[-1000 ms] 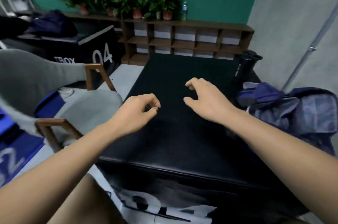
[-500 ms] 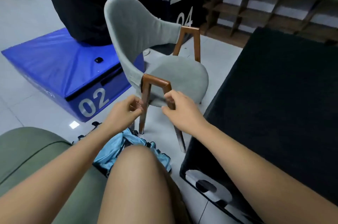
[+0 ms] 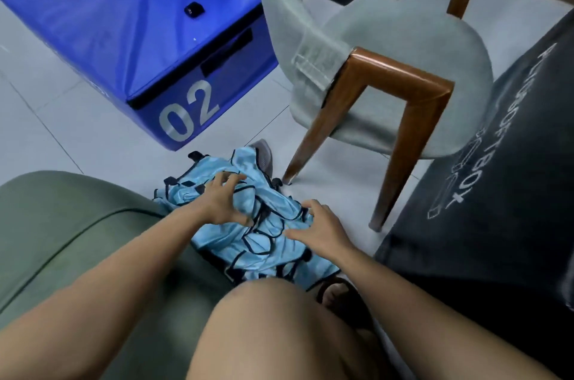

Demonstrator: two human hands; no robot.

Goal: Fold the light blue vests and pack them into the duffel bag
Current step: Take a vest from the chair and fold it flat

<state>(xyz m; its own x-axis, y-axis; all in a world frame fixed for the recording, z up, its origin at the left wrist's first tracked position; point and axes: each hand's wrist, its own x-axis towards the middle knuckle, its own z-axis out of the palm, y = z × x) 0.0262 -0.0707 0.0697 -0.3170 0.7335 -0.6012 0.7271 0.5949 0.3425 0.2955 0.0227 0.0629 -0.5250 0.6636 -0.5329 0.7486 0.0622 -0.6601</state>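
With left hand (image 3: 222,199) and right hand (image 3: 320,230) splayed open on heaped vests (image 3: 245,243), gripping nothing: pinch one at 12 o'clock, lift singly.

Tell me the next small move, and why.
Probably grip one vest and lift it free: the left hand and right hand are spread on the light blue vests, which lie crumpled in a heap on the floor, none folded.

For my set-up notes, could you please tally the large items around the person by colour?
Blue padded box: 1
Grey chair: 1
Black padded box: 1
Green seat: 1
Light blue vest pile: 1 (the vests in it cannot be counted)
Total: 5
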